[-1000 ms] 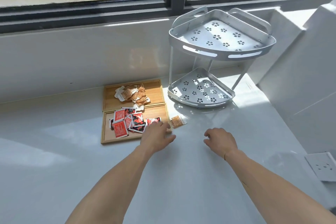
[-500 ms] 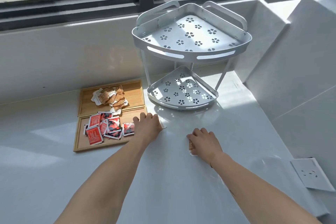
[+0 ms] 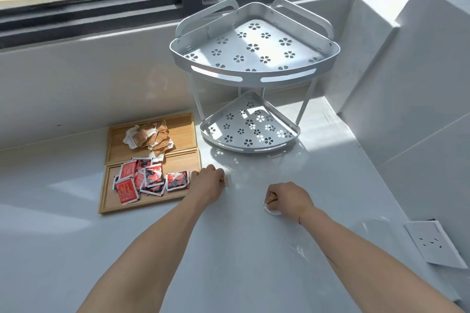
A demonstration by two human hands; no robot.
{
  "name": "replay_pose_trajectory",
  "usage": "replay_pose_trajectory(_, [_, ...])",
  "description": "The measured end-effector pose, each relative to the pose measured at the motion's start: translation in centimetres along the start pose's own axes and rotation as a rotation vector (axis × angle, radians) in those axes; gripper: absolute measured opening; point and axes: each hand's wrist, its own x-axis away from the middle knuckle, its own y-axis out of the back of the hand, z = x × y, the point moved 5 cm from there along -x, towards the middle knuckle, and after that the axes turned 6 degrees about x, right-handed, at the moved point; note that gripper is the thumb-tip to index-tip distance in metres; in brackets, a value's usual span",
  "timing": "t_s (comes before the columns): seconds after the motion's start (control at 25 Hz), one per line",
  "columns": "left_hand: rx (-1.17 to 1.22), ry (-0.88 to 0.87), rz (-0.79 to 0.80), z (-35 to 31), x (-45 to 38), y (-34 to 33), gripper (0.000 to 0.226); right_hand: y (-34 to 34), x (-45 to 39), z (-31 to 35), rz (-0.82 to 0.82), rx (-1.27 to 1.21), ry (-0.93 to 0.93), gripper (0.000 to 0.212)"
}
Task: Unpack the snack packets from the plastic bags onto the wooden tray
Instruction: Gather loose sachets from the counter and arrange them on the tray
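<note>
A wooden tray (image 3: pixel 187 132) lies on the white counter in two compartments. The far compartment holds a heap of brown snack packets (image 3: pixel 150 136); the near one (image 3: pixel 104 201) holds several red packets (image 3: pixel 148 180). My left hand (image 3: pixel 207 184) sits just right of the tray's near corner, fingers curled over a brown packet (image 3: pixel 225 181) whose edge peeks out. Further right, my right hand (image 3: pixel 291 198) grips another brown packet (image 3: pixel 270 198), which sticks out on the hand's left side.
A two-tier metal corner rack (image 3: pixel 254 79) stands behind the hands, both shelves bare. A white socket plate (image 3: pixel 432 244) lies at the right. Something like clear plastic film (image 3: pixel 373 229) lies by my right forearm. Walls close off the back and right.
My left hand moved right off the tray's corner onto the loose brown packet. My right hand closed round a second brown packet. The camera moved closer.
</note>
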Motion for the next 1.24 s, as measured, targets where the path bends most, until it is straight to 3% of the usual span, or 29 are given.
replay_pose_trajectory(0.2, [0.201, -0.106, 0.192, -4.0, 1.5, -0.3, 0.002, 2.2, 0.9, -4.9, -0.038, -0.085, -0.13, 0.02])
replay_pose_trajectory(0.48, [0.198, -0.219, 0.282, -11.5, 1.5, -2.4, 0.056, 2.2, 3.2, -8.8, -0.117, -0.179, -0.265, 0.013])
replay_pose_trajectory(0.64, [0.063, -0.264, 0.262, -13.6, 1.4, -3.7, 0.026, 1.6, 3.8, -9.0, -0.156, -0.223, -0.291, 0.01])
replay_pose_trajectory(1.0, [0.01, -0.274, 0.039, -11.9, 4.9, -3.1, 0.022, 1.6, 4.2, -6.3, -0.151, -0.242, -0.273, 0.014])
replay_pose_trajectory(1.24, [0.03, -0.221, 0.12, -5.3, 7.5, -2.9, 0.016, 1.2, 2.9, 0.9, -0.057, -0.14, -0.167, 0.022])
